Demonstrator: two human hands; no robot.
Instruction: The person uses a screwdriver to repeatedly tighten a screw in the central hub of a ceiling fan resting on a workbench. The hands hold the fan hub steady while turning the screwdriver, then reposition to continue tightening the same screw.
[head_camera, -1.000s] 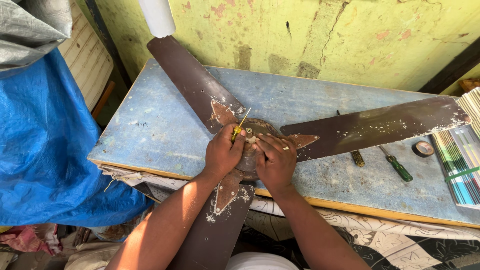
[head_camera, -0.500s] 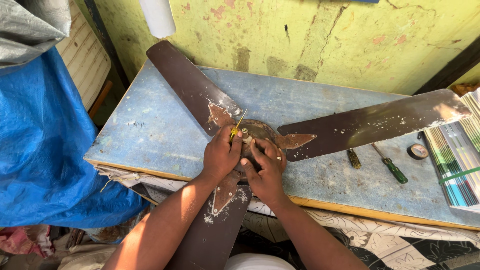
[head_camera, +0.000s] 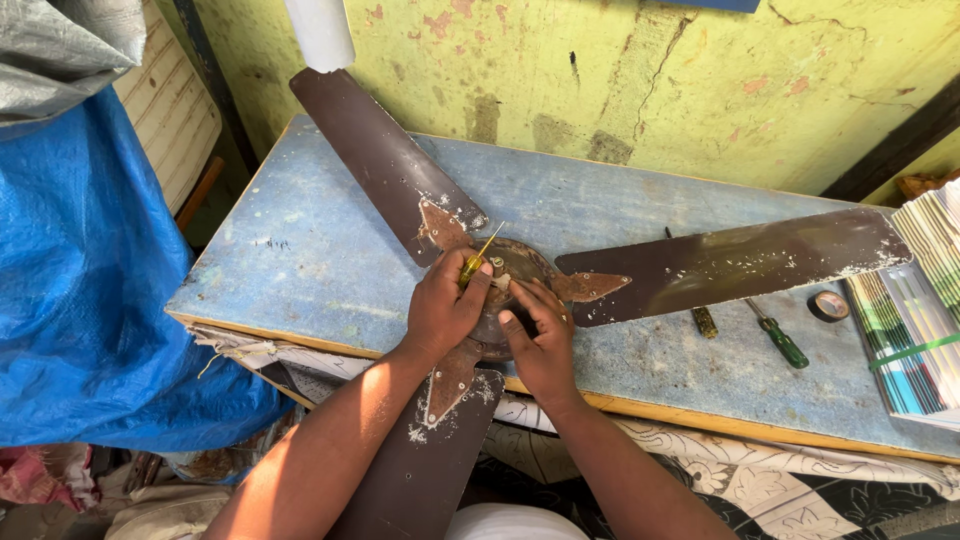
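A brown three-bladed ceiling fan (head_camera: 520, 290) lies flat on the worn blue table (head_camera: 300, 260), its round rusty hub at the table's near edge. The left hand (head_camera: 440, 312) rests on the hub's left side, fingers clamped around a yellow-handled screwdriver (head_camera: 478, 258) whose shaft slants up and away from the hub. The right hand (head_camera: 540, 335) lies on the hub's near right side, fingers spread and pressing flat on it, gripping nothing. Right of the hub, a green-handled screwdriver (head_camera: 778, 338) and a roll of black tape (head_camera: 828, 305) lie on the table.
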